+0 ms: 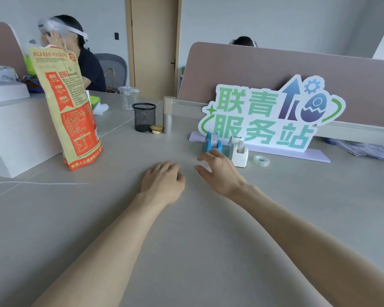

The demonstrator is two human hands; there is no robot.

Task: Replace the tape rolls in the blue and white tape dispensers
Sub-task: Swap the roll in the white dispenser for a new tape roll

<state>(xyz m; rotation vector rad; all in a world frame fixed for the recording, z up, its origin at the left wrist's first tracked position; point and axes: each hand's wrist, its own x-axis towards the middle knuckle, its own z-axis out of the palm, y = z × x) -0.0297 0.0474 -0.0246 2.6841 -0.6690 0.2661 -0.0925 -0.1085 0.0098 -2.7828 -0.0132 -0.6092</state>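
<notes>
On the grey table (124, 165), a tall orange-and-tan printed bag (73, 111) stands near the left edge. At mid-table the left hand (162, 181) rests loosely curled and empty, and the right hand (220, 171) has relaxed, spread, empty fingers. Just beyond it, toward the far edge, the blue plastic tape dispenser (212, 142) and white plastic tape dispenser (238, 151) stand side by side, with a loose clear tape roll (261, 160) to their right.

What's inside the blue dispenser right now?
A roll of tape sits in the blue dispenser, its pale band showing at the top. The right hand is in front of its base, so the roll's lower part and core cannot be seen.
</notes>
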